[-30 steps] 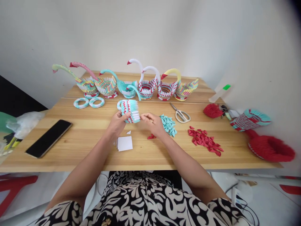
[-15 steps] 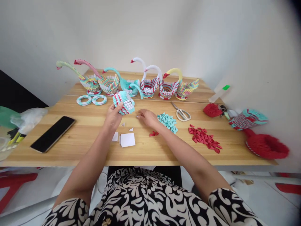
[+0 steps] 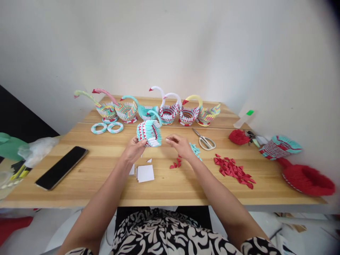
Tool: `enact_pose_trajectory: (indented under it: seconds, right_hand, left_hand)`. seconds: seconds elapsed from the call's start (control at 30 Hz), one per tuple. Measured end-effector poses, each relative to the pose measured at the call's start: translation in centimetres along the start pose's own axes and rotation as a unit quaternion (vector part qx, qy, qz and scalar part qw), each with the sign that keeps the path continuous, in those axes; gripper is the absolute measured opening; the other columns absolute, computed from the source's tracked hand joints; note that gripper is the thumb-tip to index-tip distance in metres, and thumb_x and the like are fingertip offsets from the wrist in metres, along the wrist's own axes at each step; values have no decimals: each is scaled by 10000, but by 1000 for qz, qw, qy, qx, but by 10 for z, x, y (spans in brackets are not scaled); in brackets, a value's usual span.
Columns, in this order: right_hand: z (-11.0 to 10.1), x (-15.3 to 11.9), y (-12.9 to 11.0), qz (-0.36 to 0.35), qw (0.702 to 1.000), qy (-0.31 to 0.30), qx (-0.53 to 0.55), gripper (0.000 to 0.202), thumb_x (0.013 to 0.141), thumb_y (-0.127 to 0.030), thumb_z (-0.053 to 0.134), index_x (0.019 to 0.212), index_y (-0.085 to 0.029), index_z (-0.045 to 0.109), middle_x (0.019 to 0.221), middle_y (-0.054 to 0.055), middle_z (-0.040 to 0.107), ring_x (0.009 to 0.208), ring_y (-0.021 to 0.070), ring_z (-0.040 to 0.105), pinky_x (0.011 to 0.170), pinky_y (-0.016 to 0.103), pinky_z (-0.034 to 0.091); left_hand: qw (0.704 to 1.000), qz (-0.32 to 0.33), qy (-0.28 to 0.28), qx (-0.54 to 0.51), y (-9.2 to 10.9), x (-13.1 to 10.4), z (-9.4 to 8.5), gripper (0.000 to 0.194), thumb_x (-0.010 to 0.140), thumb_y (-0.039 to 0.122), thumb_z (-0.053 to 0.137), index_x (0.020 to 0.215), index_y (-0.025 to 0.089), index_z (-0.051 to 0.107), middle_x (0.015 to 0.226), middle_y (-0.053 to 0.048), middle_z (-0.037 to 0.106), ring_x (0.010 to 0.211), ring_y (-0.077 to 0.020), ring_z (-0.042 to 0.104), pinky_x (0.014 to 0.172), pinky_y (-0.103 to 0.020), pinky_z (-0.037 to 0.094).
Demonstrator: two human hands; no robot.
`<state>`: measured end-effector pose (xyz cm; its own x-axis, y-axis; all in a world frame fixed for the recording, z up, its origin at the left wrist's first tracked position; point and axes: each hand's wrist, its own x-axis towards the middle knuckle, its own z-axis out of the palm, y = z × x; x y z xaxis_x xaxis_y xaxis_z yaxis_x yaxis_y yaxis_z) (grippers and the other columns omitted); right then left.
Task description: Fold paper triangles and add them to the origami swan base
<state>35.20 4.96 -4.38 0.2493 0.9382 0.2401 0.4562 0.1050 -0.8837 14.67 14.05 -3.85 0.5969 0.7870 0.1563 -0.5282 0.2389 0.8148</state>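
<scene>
My left hand (image 3: pixel 135 148) is closed on the near left side of a folded-paper basket (image 3: pixel 146 134) patterned in turquoise, red and white. The basket is raised above the table and tilted, its rim turned to the right. My right hand (image 3: pixel 180 145) is a short way right of it, thumb and fingers pinched together. A tiny pale spot shows at those fingertips, too small to name. Beneath the hands lie a white paper triangle (image 3: pixel 149 160) and a stack of white paper sheets (image 3: pixel 146 173). Turquoise folded pieces (image 3: pixel 195 150) are partly hidden behind my right hand.
Finished paper swans (image 3: pixel 169 112) line the back. Two paper rings (image 3: pixel 115 128) lie left, above a phone (image 3: pixel 62 167). Scissors (image 3: pixel 204 140) and a red paper pile (image 3: pixel 234 170) are right. A red paper swan (image 3: pixel 308 177) is at the right edge.
My left hand has turned the basket so its rim faces more to the right. My right hand is still pinched and still beside the basket. The whole view has shifted with the head.
</scene>
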Motion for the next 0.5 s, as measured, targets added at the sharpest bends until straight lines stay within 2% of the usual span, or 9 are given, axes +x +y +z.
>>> enact_pose_trajectory:
  seconds: [0.07,0.13,0.3,0.5]
  right_hand:
    - [-4,-5,-4,18,992,57,114,299,760,-480,693,785,-193,616,692,-7,610,628,132,542,629,264,442]
    - [-3,-11,-7,25,981,76,179,327,731,-498,718,752,-201,584,635,-26,580,581,118,520,617,262,452]
    - [7,-21,-9,60,959,44,275,347,746,-511,740,802,-195,609,677,-11,638,601,110,568,650,262,490]
    - [4,-22,-14,127,908,37,398,433,589,-518,855,803,-204,646,747,-2,687,642,114,615,705,283,539]
  left_hand:
    - [1000,-13,-3,13,0,-2,5,412,570,354,915,890,170,732,890,-70,749,872,-242,691,911,-399,503]
    - [999,-27,-4,26,-2,-4,9,426,560,360,920,888,164,733,879,-71,745,858,-240,685,894,-393,495]
    - [997,-54,-5,53,-6,-6,15,417,588,360,905,896,142,725,883,-83,739,845,-244,679,854,-391,490]
    - [996,-63,-5,58,-10,-8,15,379,629,333,883,926,158,724,912,-74,741,891,-254,675,832,-372,490]
